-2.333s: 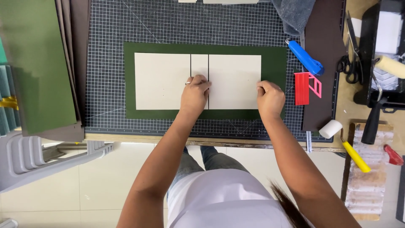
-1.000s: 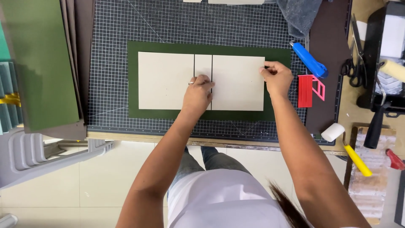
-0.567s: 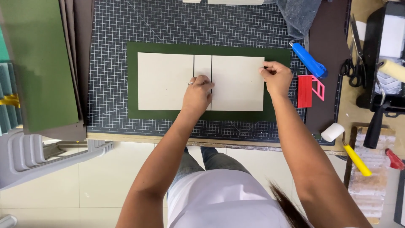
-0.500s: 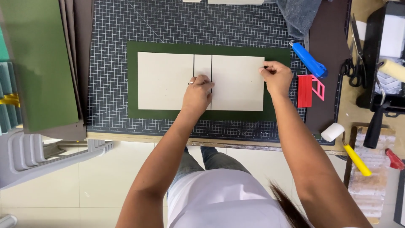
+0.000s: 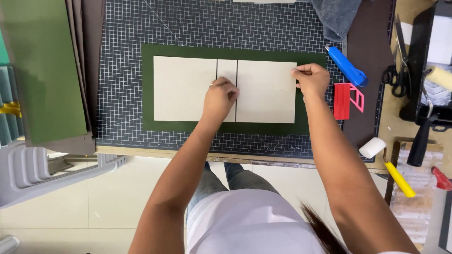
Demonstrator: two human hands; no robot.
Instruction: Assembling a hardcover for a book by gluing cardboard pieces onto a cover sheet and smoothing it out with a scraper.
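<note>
A dark green sheet (image 5: 148, 89) lies flat on the gridded cutting mat (image 5: 117, 70). On it sit three cream boards: a large left board (image 5: 183, 88), a narrow middle strip (image 5: 227, 70) and a large right board (image 5: 266, 91). My left hand (image 5: 219, 98) presses down on the lower part of the narrow strip, fingers curled. My right hand (image 5: 310, 80) rests at the right board's upper right edge, with thumb and fingers pinched at that edge; whether it holds a small tool I cannot tell.
A blue cutter (image 5: 346, 66) and a red plastic piece (image 5: 347, 100) lie right of the sheet. Scissors (image 5: 398, 77), a yellow-handled roller (image 5: 386, 162) and a dark hammer (image 5: 420, 141) are further right. Green and brown sheets (image 5: 44, 70) are stacked at left, a grey cloth (image 5: 336, 16) above.
My right hand has moved from the right board's lower right corner up to its upper right edge. My left hand has stayed on the narrow strip.
</note>
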